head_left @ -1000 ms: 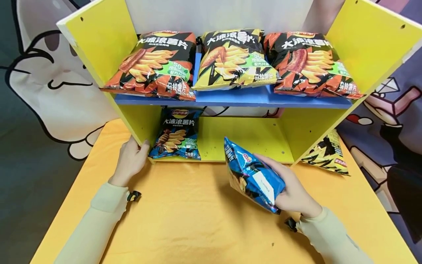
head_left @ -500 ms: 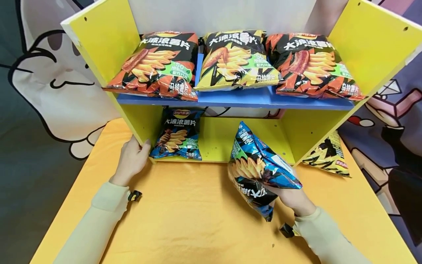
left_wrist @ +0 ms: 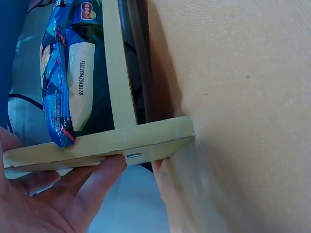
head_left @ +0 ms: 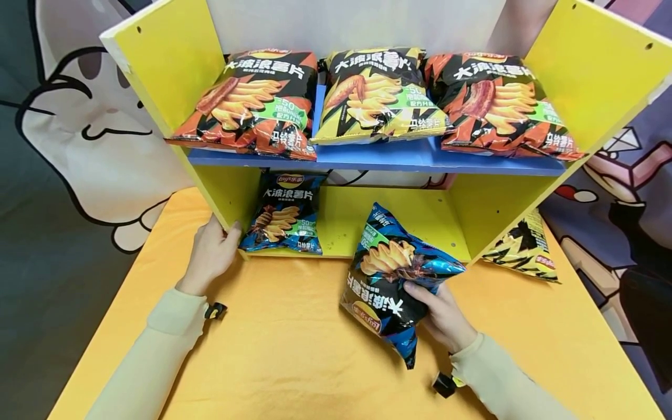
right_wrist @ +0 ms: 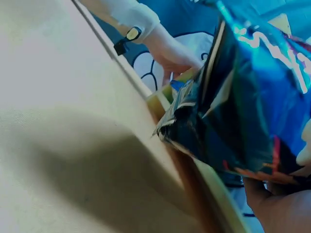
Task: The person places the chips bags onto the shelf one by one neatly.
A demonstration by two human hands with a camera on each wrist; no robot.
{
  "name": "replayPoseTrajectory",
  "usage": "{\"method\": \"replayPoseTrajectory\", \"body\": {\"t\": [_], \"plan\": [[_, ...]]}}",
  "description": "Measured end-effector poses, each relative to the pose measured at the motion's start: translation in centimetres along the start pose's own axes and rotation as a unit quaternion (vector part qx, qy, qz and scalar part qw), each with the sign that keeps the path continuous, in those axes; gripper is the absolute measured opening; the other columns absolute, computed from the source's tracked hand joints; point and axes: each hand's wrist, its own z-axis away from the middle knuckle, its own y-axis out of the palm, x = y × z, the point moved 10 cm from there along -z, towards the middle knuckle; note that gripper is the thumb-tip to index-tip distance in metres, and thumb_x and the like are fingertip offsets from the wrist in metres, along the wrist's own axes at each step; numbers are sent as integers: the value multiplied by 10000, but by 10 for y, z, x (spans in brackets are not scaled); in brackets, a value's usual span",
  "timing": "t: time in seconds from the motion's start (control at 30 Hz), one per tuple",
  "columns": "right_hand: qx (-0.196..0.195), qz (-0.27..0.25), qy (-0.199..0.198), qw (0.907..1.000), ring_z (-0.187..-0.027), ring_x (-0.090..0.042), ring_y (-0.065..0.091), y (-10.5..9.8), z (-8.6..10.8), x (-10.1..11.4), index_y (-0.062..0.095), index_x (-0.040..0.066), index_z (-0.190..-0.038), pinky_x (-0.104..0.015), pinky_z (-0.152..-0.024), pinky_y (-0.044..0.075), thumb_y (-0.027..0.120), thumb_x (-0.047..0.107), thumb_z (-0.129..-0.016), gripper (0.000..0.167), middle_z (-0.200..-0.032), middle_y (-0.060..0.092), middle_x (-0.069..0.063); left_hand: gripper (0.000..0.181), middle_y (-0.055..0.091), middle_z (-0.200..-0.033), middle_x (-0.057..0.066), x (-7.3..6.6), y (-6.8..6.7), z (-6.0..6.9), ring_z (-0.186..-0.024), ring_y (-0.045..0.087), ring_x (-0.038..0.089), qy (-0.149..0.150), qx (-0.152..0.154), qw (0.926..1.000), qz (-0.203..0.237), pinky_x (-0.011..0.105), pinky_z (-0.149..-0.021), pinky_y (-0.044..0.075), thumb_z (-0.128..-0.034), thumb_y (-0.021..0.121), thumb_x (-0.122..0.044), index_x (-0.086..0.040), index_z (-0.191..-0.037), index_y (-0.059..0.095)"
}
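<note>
1. The right hand [head_left: 443, 315] is pinching a blue chip bag [head_left: 380, 280], thumb lying across the front, fingers disappearing behind.
2. Having shown a white patch a second ago, the bag is now presenting its front, lettering upside down; the work is apparently at reorienting it.
3. It is hovering over the orange tablecloth [head_left: 273, 332], outside the lower shelf [head_left: 343, 224].
4. The left hand [head_left: 210, 256], unmoved, is gripping the left side panel [head_left: 226, 195] between thumb and fingers.
5. Another blue bag [head_left: 287, 213] is occupying the lower shelf's left end.
</note>
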Motion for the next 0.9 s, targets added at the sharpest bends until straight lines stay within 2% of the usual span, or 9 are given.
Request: {"method": "replayPoseTrajectory", "body": {"t": [0.13,0.23,0.43,0.6,0.63,0.7,0.77,0.83,0.9], "plan": [[-190,75,358,9992,-1126,-132,707,-10,-3,-14,546,164,-1400,-309,-941,582,465,42,-1074,358,-1304,684,28,371,694,-1006,216,1,0,1,-873,661,398,-36,18,10000,29,574,-772,496,-1063,440,-328,-35,-1269,534],[-380,481,340,9975,-1129,-121,704,-20,-6,-15,559,180,-1387,-300,-946,577,515,25,-1049,374,-1300,692,46,387,700,-1034,224,2,0,1,-892,669,407,-44,25,10000,39,582,-783,500,-1065,437,-331,-33,-1294,530],[-721,1683,-4,9831,-1100,-71,696,-39,-11,9,630,178,-1305,-227,-950,548,648,-64,-948,432,-1217,730,78,381,692,-993,210,4,0,0,-831,647,381,3,-29,10000,-10,543,-747,491,-1064,429,-327,-38,-1292,529],[-562,2412,-78,9688,-1223,-95,634,-54,-15,36,450,90,-1548,-221,-1015,512,693,-21,-937,667,-1417,614,42,391,694,-1012,219,4,0,0,-851,650,384,-19,-12,10000,22,559,-763,496,-1064,432,-329,-29,-1295,528],[-570,2571,-81,9647,-1250,-87,611,-58,-16,42,441,67,-1558,-207,-1029,491,681,-10,-948,660,-1444,596,44,393,696,-1026,221,4,0,0,-861,653,387,-27,-7,10000,34,564,-771,499,-1064,434,-330,-28,-1297,528],[-721,2991,-13,9515,-1226,-60,604,-66,-16,52,463,45,-1543,-183,-1000,489,674,24,-970,612,-1427,603,57,391,695,-1026,222,3,1,0,-862,651,388,-30,11,10000,42,567,-776,499,-1064,434,-329,-27,-1293,528],[-869,3498,193,9326,-1164,-33,624,-74,-15,58,529,45,-1496,-170,-947,505,679,79,-989,530,-1372,643,55,386,693,-1015,218,2,0,0,-853,649,386,-20,14,10000,49,563,-771,499,-1063,437,-326,-28,-1290,530],[-930,4105,513,9057,-1141,-29,627,-80,-15,63,580,67,-1457,-166,-917,506,690,163,-1002,478,-1339,669,36,380,689,-990,206,1,0,0,-836,645,376,1,18,10000,38,547,-757,496,-1063,439,-325,-32,-1287,532],[-868,4660,891,8760,-1117,-96,649,-83,-15,65,600,93,-1440,-226,-888,540,701,258,-1003,478,-1298,696,-28,373,679,-950,190,0,0,0,-807,635,364,17,17,10000,21,523,-734,486,-1065,438,-327,-40,-1283,532]]}}
